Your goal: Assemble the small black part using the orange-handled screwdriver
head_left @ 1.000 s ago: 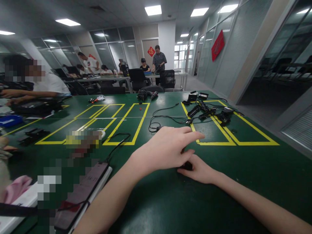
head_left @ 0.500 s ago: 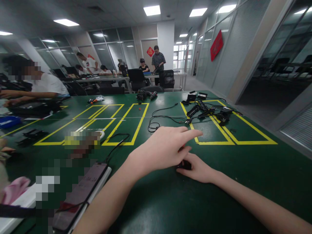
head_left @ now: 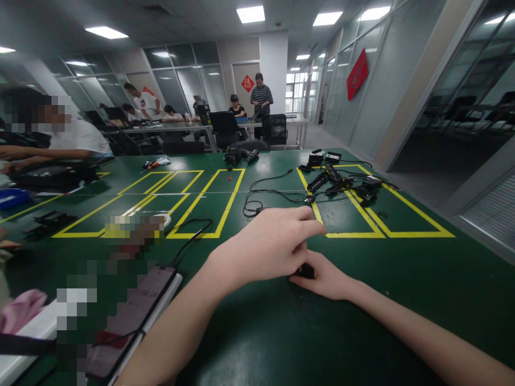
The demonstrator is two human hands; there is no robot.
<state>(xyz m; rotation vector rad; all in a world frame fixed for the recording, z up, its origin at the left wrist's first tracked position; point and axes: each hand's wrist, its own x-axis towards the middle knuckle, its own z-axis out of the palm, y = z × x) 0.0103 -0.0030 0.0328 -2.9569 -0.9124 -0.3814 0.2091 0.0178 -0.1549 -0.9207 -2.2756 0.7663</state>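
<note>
My right hand [head_left: 330,276] rests low over the green table [head_left: 257,332], its thumb and fingers closed round a small black object [head_left: 306,271]. Only part of that object shows, so its kind cannot be made out. Just above it, my left hand [head_left: 269,244] reaches over from the left with its back toward me. The left fingers bend down and the thumb and fingertips come together at the black object; what they pinch is hidden behind the hand. Beyond the left hand lies a black cable [head_left: 257,193] with a plug.
A heap of black parts [head_left: 341,182] and cables lies at the back right inside yellow tape. A power drill [head_left: 252,155] stands at the far edge. At left are a phone [head_left: 132,316] on a white base and a black part [head_left: 52,221]. A co-worker [head_left: 76,136] sits far left.
My left index finger, stretched out to the right before, has bent down and drawn in toward the black object. My right hand keeps its hold in nearly the same spot.
</note>
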